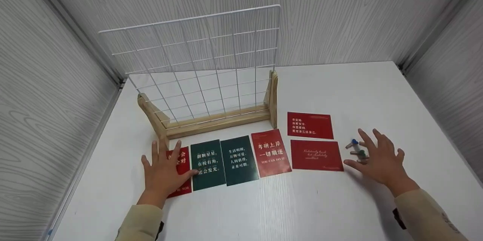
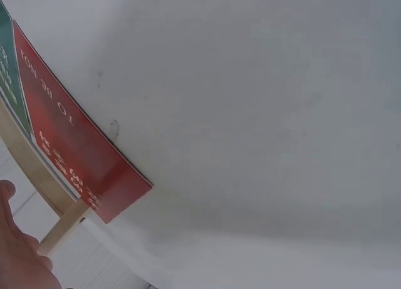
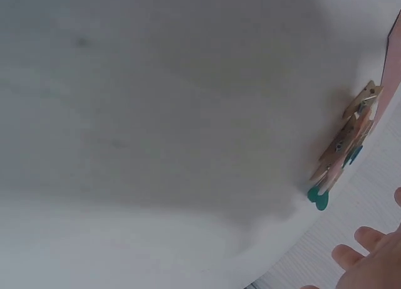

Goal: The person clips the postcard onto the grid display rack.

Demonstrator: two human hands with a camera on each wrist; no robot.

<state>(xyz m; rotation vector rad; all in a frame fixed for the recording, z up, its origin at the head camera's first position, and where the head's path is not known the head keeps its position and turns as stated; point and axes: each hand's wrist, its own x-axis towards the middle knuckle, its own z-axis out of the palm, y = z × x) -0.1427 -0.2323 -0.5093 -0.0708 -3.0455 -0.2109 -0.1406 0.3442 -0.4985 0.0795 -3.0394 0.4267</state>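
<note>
We seem unstarted: 6 red or dark-green rectangular paper cards [image 1: 241,160] lie before and right of the white wire-grid rack [image 1: 213,59], left hand [image 1: 163,173] and right hand [image 1: 382,161] wide-fingered.

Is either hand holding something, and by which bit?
Nothing: the left hand is spread over a red card, the right hand beside some clips.

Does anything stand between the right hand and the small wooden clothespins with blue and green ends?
Nothing visible does: the small wooden clothespins lie on the white table, close beside the right hand.
</note>
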